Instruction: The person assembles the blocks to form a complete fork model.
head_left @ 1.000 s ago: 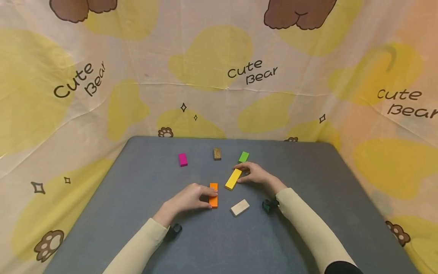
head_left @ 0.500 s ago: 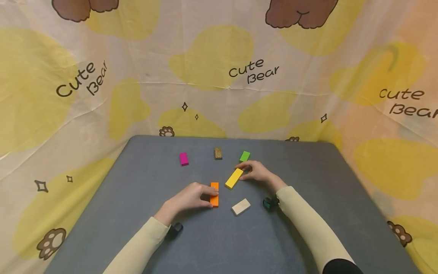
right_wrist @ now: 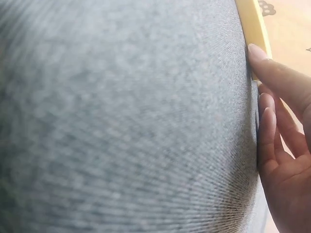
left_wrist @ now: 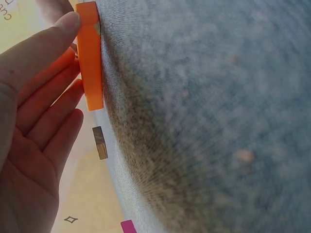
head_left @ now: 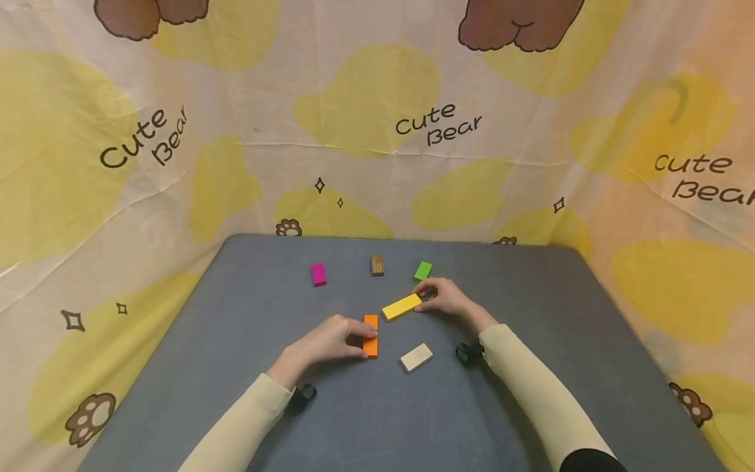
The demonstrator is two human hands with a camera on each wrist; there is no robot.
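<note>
In the head view, my left hand (head_left: 327, 342) pinches an orange block (head_left: 371, 347) lying lengthwise away from me on the grey table. The left wrist view shows my thumb against one side of the orange block (left_wrist: 90, 73), the other fingers behind it. My right hand (head_left: 445, 299) holds a yellow block (head_left: 400, 307) by its right end, thumb at its near side. That yellow block (right_wrist: 254, 29) points away past the thumb in the right wrist view. Slanting beyond the orange block, the yellow one has its left end close to the orange block's far end.
A pale wooden block (head_left: 416, 358) lies nearer me, right of the orange one. Toward the table's far edge sit a magenta block (head_left: 318, 275), a brown block (head_left: 377, 265) and a green block (head_left: 423, 271), the last just beyond my right hand. Printed cloth (head_left: 366, 98) hangs behind the table (head_left: 265, 295).
My right hand has turned the yellow block, swinging its near end left toward the orange block, so it now lies more crosswise. My left hand and the orange block stay in place.
</note>
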